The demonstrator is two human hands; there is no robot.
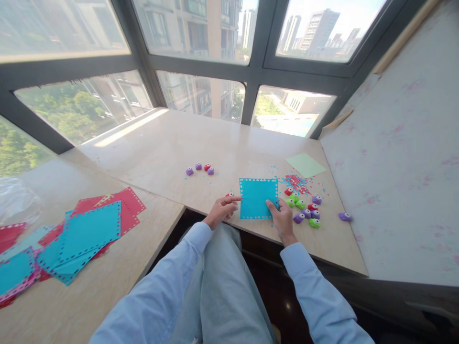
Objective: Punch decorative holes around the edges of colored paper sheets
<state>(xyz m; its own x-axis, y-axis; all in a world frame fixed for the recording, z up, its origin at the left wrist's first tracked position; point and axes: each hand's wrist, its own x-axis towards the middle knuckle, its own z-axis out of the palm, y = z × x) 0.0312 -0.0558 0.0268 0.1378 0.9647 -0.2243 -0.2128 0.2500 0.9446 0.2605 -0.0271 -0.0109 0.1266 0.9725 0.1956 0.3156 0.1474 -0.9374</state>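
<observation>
The blue sheet (258,198) lies flat on the bench (172,153), between both hands. The left hand (221,210) has its fingers (233,199) half curled over a small red punch (229,194), just beside the sheet's left edge. The right hand (282,216) presses loosely bent fingers on the sheet's lower right corner, holding nothing.

A stone window ledge (172,143) carries a blue sheet (258,197) at its near edge, paper punches (304,210) beside it, a green sheet (305,165) behind.

Teal sheet (258,198), white-dotted edge
</observation>
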